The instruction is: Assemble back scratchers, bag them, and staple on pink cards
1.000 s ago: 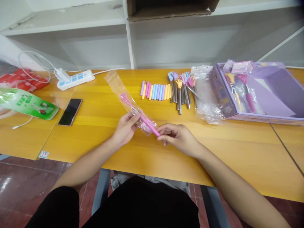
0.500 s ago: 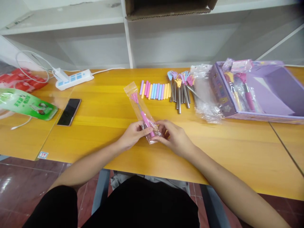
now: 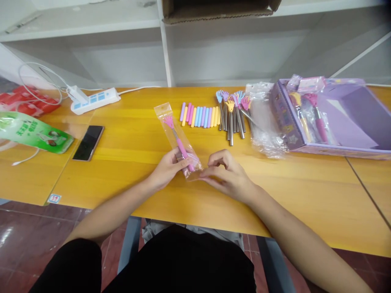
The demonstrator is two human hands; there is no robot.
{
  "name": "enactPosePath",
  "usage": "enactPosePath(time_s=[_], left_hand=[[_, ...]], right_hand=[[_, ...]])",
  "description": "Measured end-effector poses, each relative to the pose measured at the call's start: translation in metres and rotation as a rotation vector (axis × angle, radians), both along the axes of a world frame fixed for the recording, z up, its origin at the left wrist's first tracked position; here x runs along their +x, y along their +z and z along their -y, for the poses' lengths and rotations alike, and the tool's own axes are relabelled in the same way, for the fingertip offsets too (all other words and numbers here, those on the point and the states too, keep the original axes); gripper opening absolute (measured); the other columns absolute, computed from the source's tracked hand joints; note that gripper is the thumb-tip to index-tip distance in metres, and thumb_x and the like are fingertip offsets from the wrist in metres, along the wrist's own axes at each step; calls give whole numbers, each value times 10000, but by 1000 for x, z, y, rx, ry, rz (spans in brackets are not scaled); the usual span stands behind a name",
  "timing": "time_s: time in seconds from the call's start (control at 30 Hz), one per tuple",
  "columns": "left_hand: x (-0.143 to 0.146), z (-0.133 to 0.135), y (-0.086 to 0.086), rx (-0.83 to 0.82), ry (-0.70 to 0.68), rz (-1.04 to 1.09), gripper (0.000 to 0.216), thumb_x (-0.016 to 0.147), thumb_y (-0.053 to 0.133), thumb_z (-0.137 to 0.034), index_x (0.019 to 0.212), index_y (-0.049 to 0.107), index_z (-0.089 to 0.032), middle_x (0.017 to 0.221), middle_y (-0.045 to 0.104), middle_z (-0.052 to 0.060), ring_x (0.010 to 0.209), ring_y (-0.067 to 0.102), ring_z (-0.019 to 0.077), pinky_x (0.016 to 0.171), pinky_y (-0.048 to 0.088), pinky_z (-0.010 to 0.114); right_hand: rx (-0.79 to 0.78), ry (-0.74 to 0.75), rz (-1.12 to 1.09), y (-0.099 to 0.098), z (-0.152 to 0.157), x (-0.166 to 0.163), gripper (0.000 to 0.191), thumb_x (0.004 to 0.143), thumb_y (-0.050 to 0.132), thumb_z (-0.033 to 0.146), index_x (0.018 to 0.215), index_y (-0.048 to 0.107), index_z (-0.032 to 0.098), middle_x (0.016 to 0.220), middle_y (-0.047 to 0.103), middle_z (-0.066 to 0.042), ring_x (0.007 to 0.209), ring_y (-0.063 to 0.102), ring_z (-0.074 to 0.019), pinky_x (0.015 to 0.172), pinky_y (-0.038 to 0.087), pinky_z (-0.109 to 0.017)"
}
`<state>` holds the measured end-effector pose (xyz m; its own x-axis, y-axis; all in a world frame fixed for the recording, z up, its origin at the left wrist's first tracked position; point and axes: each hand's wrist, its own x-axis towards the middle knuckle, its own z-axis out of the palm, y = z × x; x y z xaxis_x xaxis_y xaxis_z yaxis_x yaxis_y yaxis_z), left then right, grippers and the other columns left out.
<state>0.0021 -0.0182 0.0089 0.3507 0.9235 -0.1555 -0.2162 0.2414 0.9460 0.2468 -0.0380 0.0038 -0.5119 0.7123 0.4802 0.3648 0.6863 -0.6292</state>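
Left hand (image 3: 166,169): thumb on top, fingers curled under, pinching the handle end of a pink back scratcher (image 3: 182,148) (claw-shaped head, short metal shaft, smooth round grip) through a flat clear plastic bag (image 3: 183,138). Scratcher sits inside the bag, over the near-middle of the yellow wood-look table (image 3: 137,142), tilted, head pointing away and slightly left, grip end toward the person. Can't tell if the bag's far end touches the tabletop. Right hand (image 3: 230,177): thumb and index tips together at the bag's near right corner, looks like a pinch on the film; other fingers bent, clear of the grip. Can't tell if that end is sealed. Beyond the hands: row of pastel rounded sticks (image 3: 200,116) in purple, yellow, pink and blue, lying side by side. Just right of it, a heap of slim metal rods with colored claw heads (image 3: 231,122), heads mostly away from the person. Right of that, a loose stack of crinkled clear bags (image 3: 267,126), up against an open purple cardboard box (image 3: 282,118) with printed sides. In the box, left part: one scratcher with a yellow head (image 3: 295,99), one with a pink head and grip (image 3: 320,126), clear film around them. Left side of table: black-screen phone (image 3: 88,142), white power strip (image 3: 97,101) with a plug in it, green printed pouch (image 3: 36,132).
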Motion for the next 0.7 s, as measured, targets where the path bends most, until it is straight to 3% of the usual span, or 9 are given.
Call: enactPosePath(time_s=[0.13,0.3,0.5,0.7], left_hand=[[1,0,-5,56,-41,-80,421,888,878,-440,1161,721,-160,1061,765,80,922,711,189,872,547,319],[2,5,-9,15,-97,-58,420,919,844,-490,1157,720,-167,1072,744,73,973,696,196,919,542,339],[1,6,-9,-54,-152,29,438,978,738,-586,1143,721,-181,1029,724,74,907,704,198,829,561,332],[2,3,0,70,-204,-68,449,815,934,-406,1105,683,-172,1068,718,66,955,679,195,871,550,334]], right_hand=[[41,37,-81,6,-1,-4,93,1002,755,243,1093,744,258,1083,595,-69,938,646,-194,793,601,-364],[-62,33,-162,9,-3,-9,58,1021,728,194,1062,709,230,965,646,-30,838,645,-153,735,571,-302],[-136,0,-157,10,-3,-10,18,1030,726,231,1023,713,221,893,660,-13,750,617,-133,664,514,-276],[-166,-28,-137,11,-2,-9,61,1046,698,246,994,710,217,851,644,-6,726,594,-134,653,479,-281]])
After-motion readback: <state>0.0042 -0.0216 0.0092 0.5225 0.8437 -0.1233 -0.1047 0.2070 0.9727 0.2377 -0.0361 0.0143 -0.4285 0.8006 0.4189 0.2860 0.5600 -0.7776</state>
